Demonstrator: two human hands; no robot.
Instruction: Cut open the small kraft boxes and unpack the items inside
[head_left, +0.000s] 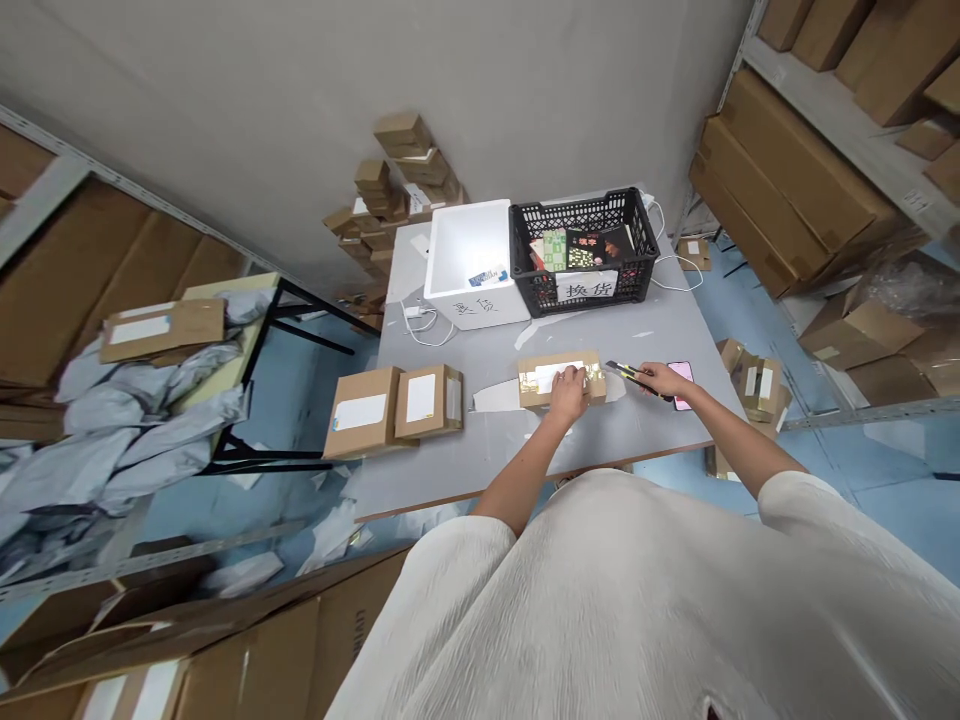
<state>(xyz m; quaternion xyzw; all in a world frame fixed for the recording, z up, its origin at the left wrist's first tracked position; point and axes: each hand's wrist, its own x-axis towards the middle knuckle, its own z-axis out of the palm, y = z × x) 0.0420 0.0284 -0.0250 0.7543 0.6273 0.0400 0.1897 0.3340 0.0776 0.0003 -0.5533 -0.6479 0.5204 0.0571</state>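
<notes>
A small taped cardboard box [536, 392] with a white label lies on the grey table [480, 455] in front of me. My left hand [569, 393] rests on top of it, fingers closed against its upper face near the label. To the right, my right hand [663, 380] grips a black and yellow utility knife [637, 377], its tip pointing left toward the box's right end but apart from it. Just beyond that hand lies a phone [682, 386] with a pink screen. Torn white paper [496, 398] sits at the box's left side.
Two labelled boxes, a larger one [361, 414] and a smaller one [430, 401], stand at the table's left. A white foam bin [478, 308] and a black crate [583, 290] of books stand at the back. Shelves of cartons [799, 180] and a rack of grey parcels [112, 440] flank me.
</notes>
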